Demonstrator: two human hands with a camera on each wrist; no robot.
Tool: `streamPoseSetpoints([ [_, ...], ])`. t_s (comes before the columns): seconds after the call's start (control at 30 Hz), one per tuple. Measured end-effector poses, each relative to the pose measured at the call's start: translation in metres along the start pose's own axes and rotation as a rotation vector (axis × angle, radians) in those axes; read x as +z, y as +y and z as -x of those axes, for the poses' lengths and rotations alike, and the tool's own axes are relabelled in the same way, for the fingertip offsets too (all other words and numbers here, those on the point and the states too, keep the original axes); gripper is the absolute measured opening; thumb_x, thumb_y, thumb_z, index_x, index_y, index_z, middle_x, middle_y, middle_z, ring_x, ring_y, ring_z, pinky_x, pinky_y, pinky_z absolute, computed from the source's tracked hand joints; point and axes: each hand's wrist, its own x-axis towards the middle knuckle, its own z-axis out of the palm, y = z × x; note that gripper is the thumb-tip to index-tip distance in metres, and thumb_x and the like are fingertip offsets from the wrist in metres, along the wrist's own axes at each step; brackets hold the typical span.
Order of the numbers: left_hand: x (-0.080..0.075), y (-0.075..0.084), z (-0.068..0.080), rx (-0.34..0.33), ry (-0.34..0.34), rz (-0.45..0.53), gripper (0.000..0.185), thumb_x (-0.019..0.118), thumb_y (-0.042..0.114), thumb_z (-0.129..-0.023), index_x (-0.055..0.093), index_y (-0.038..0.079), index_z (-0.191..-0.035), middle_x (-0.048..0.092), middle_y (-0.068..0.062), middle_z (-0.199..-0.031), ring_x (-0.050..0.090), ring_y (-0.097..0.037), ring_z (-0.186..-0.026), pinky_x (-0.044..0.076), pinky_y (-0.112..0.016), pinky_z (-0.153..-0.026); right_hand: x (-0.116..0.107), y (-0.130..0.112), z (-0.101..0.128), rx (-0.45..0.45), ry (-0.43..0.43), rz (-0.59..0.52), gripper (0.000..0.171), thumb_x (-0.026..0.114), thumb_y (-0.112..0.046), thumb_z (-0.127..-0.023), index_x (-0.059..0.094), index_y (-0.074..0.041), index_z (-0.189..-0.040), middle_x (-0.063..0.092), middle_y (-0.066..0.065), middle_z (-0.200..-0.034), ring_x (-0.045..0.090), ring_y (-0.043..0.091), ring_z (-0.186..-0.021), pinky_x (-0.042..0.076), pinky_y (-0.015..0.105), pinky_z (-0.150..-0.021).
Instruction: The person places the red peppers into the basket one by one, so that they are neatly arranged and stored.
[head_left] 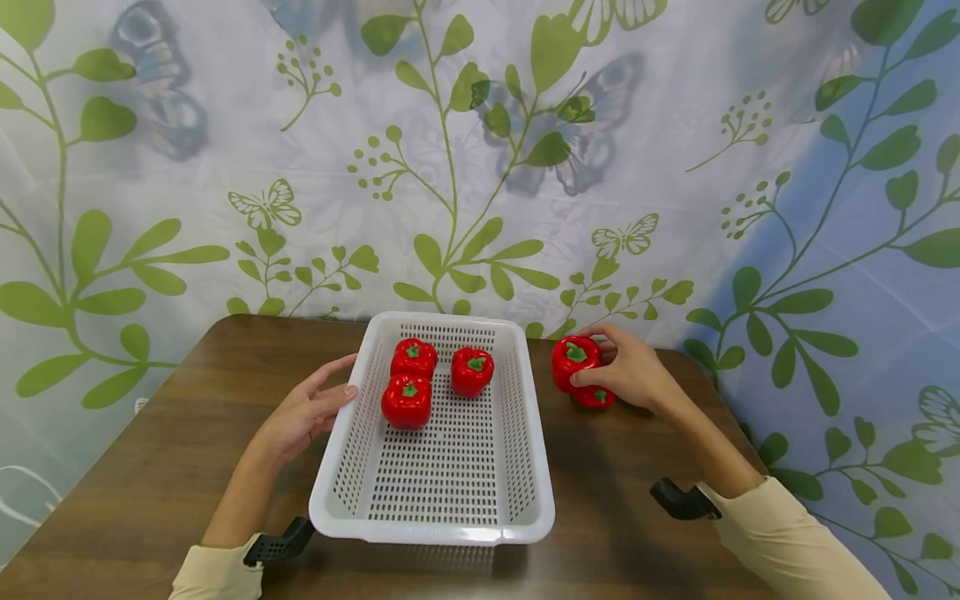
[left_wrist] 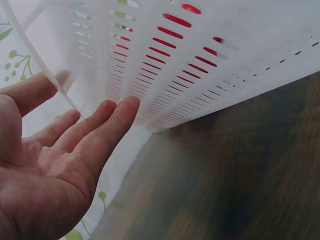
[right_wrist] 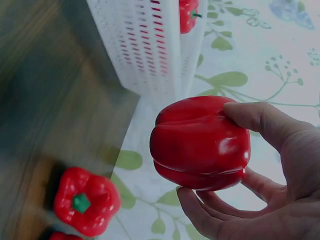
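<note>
Cream sleeves framed the head view at the near edge of the brown table (head_left: 165, 467). Between them sat a white perforated basket (head_left: 517, 417), holding three red peppers (head_left: 407, 401) toward its far end. The left hand (head_left: 303, 412) rested beside the basket's left wall, fingers straight and relaxed, fingertips touching it. The right hand (head_left: 633, 371) curled around a held pepper (head_left: 573, 360) near the table's far right corner, with another pepper (head_left: 596, 397) on the table just under it.

From the left wrist, the straight fingers (left_wrist: 107, 122) met the basket wall (left_wrist: 200, 60), gripping nothing.

From the right wrist, thumb and fingers (right_wrist: 265, 120) wrapped the raised pepper (right_wrist: 200, 142); a loose pepper (right_wrist: 86, 200) lay below, blurred, with the basket corner (right_wrist: 150, 50) beyond.
</note>
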Motion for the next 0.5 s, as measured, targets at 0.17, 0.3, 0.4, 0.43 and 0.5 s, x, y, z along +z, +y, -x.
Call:
streamPoseSetpoints([
  [0.17,0.001,0.0,0.0,-0.002,-0.002,0.002,0.062,0.052,0.018,-0.106,0.022,0.014,-0.16,0.067,-0.011,-0.132,0.073,-0.032,-0.108,0.061,-0.047,-0.085,0.004,-0.011,-0.003,-0.011,0.018,-0.047,0.067,0.081,-0.037,-0.084,0.051,-0.016,-0.141,0.064,0.017,-0.133,0.063,0.037,-0.121,0.057,0.054,-0.095],
  [0.3,0.001,0.0,0.0,-0.009,0.0,0.004,0.062,0.052,0.018,-0.106,0.021,0.014,-0.16,0.067,-0.011,-0.132,0.073,-0.032,-0.108,0.062,-0.046,-0.086,0.008,-0.019,-0.004,-0.028,0.035,-0.078,0.066,0.08,-0.035,-0.084,0.052,-0.016,-0.141,0.064,0.018,-0.133,0.064,0.039,-0.119,0.058,0.053,-0.094],
  [0.4,0.001,0.0,0.0,-0.011,0.006,0.007,0.062,0.052,0.018,-0.106,0.022,0.014,-0.16,0.067,-0.01,-0.132,0.073,-0.031,-0.107,0.062,-0.046,-0.085,0.011,-0.026,-0.006,-0.038,0.038,-0.103,0.066,0.081,-0.035,-0.084,0.053,-0.016,-0.14,0.063,0.017,-0.134,0.063,0.039,-0.119,0.057,0.054,-0.095],
  [0.43,0.001,0.001,0.0,-0.012,0.007,0.007,0.062,0.052,0.018,-0.106,0.022,0.015,-0.16,0.067,-0.01,-0.132,0.073,-0.03,-0.107,0.062,-0.046,-0.085,0.012,-0.028,-0.006,-0.038,0.039,-0.11,0.066,0.081,-0.035,-0.084,0.053,-0.017,-0.14,0.062,0.017,-0.134,0.063,0.039,-0.119,0.057,0.054,-0.096],
  [0.5,0.001,0.001,0.0,-0.01,0.007,0.007,0.062,0.053,0.018,-0.106,0.023,0.015,-0.16,0.067,-0.009,-0.133,0.073,-0.031,-0.108,0.062,-0.046,-0.085,0.014,-0.032,-0.007,-0.041,0.039,-0.116,0.067,0.081,-0.035,-0.083,0.053,-0.017,-0.14,0.062,0.016,-0.134,0.063,0.039,-0.119,0.056,0.054,-0.096],
])
